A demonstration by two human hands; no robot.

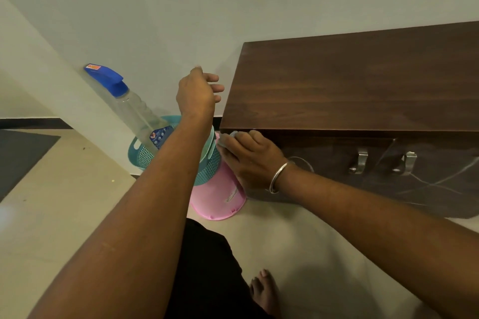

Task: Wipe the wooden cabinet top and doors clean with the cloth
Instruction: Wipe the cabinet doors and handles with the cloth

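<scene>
The dark wooden cabinet (350, 85) fills the right side, its top bare and its doors (324, 163) facing me with two metal handles (359, 162). My right hand (248, 158) presses a pale blue cloth (228, 138) against the upper left corner of the cabinet front; only a small part of the cloth shows past my fingers. My left hand (198, 93) hangs in the air left of the cabinet top, fingers loosely spread and holding nothing.
A clear spray bottle (129, 103) with a blue trigger head leans in a teal perforated basket (145, 153) by the wall. A pink tub (220, 197) lies beside the cabinet's left end. My bare foot (264, 290) rests on the tiled floor.
</scene>
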